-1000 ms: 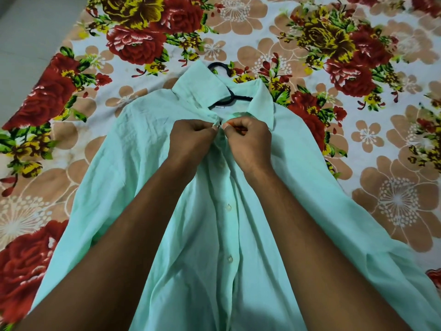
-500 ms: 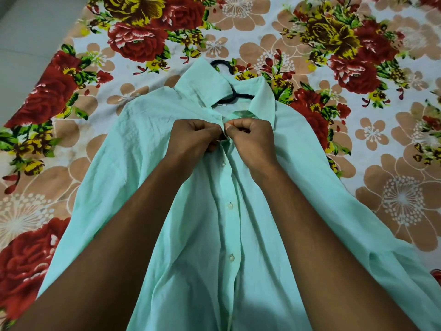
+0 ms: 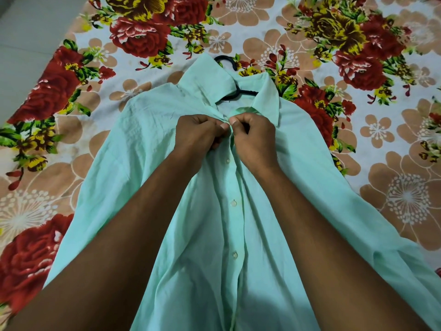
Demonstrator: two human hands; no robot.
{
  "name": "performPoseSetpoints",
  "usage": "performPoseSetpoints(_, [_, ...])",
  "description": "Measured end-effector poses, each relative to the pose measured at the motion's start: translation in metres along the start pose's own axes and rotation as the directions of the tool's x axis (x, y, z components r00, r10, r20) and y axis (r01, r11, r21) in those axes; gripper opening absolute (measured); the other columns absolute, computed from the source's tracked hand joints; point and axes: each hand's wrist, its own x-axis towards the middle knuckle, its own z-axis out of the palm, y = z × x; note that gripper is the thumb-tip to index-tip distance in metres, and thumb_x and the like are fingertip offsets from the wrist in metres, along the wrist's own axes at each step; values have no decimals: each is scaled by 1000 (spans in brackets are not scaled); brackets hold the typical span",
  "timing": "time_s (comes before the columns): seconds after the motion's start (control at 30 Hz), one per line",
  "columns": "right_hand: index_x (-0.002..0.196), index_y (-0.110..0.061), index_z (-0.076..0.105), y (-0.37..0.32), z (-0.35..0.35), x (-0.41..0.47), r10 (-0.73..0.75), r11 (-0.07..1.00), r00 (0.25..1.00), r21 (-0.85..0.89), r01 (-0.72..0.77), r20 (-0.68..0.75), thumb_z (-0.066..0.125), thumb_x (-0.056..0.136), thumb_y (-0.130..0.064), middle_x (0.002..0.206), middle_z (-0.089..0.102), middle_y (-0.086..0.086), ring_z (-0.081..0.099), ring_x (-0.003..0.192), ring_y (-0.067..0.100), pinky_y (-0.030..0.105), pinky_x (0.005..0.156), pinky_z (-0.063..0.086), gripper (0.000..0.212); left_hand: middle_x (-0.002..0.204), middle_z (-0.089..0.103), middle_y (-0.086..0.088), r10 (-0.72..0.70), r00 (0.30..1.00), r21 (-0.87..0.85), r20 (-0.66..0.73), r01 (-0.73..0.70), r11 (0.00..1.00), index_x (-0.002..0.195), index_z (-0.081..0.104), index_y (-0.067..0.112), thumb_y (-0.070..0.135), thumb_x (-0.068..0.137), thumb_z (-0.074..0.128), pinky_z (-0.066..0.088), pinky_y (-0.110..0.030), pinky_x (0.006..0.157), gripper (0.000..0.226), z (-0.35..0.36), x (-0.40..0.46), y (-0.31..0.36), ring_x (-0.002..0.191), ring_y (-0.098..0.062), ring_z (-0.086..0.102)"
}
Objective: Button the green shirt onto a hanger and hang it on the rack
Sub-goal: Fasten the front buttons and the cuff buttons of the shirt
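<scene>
Item: green shirt (image 3: 148, 168), pale mint, thin wrinkled fabric, long sleeves. Lies front-up, spread flat across centre of frame; collar toward upper centre, hem running off bottom edge. Sleeves fan out to lower left & lower right. Collar flaps open, pointing up-left & up-right. Placket runs down the middle w/ 3 small clear buttons showing below the hands, all appear fastened.

Hanger (image 3: 232, 78): black, inside the shirt. Hook pokes out above collar at upper centre; 1 short stretch of arm visible in the neck opening, rest hidden under fabric.

Left hand (image 3: 196, 133): fingers curled, pinching the left edge of the placket just under the collar. Narrow pinch grip, thumbnail facing up.

Right hand (image 3: 255, 137): fingers curled, thumb & forefinger pinching the opposite placket edge at the same spot. Fingertips of the 2 hands nearly touch. Button betw. them not visible; cannot tell if it is through the hole.

Shirt vs grip: hands sit at top of placket, centre frame; collar & hanger hook directly above, buttoned front directly below, betw. the forearms.

Surface: floral bedsheet (image 3: 393, 144), red roses, tan flowers on white. Grey floor (image 3: 28, 32) in upper left corner.
</scene>
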Motion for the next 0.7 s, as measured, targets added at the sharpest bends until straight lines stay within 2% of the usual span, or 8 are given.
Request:
performPoseSetpoints(0.1, [86, -9, 71, 0, 7, -4, -7, 999, 999, -51, 6, -32, 59, 102, -23, 81, 71, 1, 64, 77, 18, 35, 74, 52, 24, 65, 59, -19, 38, 999, 29, -5, -38, 999, 81, 70, -16, 3, 83, 74, 46, -24, 51, 20, 3, -1, -4, 53, -20, 50])
performPoseSetpoints(0.17, [87, -10, 70, 0, 11, -5, 0, 999, 999, -48, -2, -43, 58, 102, -23, 82, 69, 0, 62, 78, 17, 34, 73, 50, 23, 62, 60, -17, 55, 998, 37, -22, -54, 998, 77, 72, -10, 4, 84, 74, 46, -22, 50, 16, 4, -1, -6, 48, -16, 50])
performPoseSetpoints(0.33, [90, -9, 71, -1, 10, -4, 20, 1000, 999, 2, -20, -46, 58, 102, -21, 79, 65, -5, 57, 74, 10, 20, 68, 39, 22, 62, 67, -7, 54, 998, 16, -39, -54, 998, 76, 76, 3, 9, 84, 78, 49, -19, 50, 11, 3, -1, -6, 46, -6, 56])
performPoseSetpoints(0.47, [83, -10, 71, 1, 7, -2, -3, 1000, 999, 7, 3, -32, 60, 101, -20, 73, 62, -8, 54, 66, 4, 16, 62, 38, 23, 62, 66, -7, 44, 998, 44, -35, -43, 998, 78, 77, 2, 8, 86, 74, 49, -20, 49, 11, 4, -1, -5, 46, -7, 55])
performPoseSetpoints(0.6, [77, -16, 64, 2, 6, -4, 0, 1000, 999, -20, -1, -50, 60, 101, -19, 67, 58, -14, 54, 63, 0, 6, 59, 39, 25, 59, 52, -11, 2, 999, 46, -52, 1, 999, 77, 68, -11, 7, 83, 70, 39, -24, 50, 19, 8, -2, -4, 46, -14, 44])
performPoseSetpoints(0.67, [79, -11, 68, 1, 6, -6, -3, 999, 997, -48, 0, -73, 61, 100, -20, 70, 64, -8, 58, 66, 6, 10, 62, 43, 24, 62, 48, -13, -18, 998, 54, -61, 21, 998, 77, 63, -13, 6, 81, 67, 36, -26, 52, 20, 10, -3, -2, 50, -19, 41])
performPoseSetpoints(0.7, [80, -9, 70, 1, 5, -6, -19, 997, 996, -74, 13, -82, 62, 99, -22, 72, 68, -4, 62, 69, 11, 19, 67, 49, 24, 62, 48, -13, -38, 997, 55, -60, 42, 998, 75, 64, -10, 6, 81, 66, 35, -26, 52, 17, 10, -2, -1, 51, -19, 40])
